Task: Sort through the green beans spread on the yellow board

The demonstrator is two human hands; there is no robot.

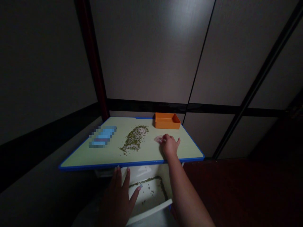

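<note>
My right hand [169, 145] is over the pale table board [113, 159] with its fingers pinched together. Whatever lies between the fingertips is hidden. At those fingertips is a small pinkish-white patch [158, 139], perhaps pale grains. To the left lies a spread pile of small green beans [133, 138] mixed with pale grains. Lower down, my left hand [121, 192] has its fingers stretched apart and holds nothing, above the left side of a white drawer [151, 206]. Green beans lie scattered along the edges of the drawer's floor.
An orange open box [167, 125] stands at the board's back right. A blurred blue item [104, 137] lies on its left part. The board has a blue rim [142, 163]. Wall panels [146, 63] rise close behind it, and a dark red floor [217, 189] is on the right.
</note>
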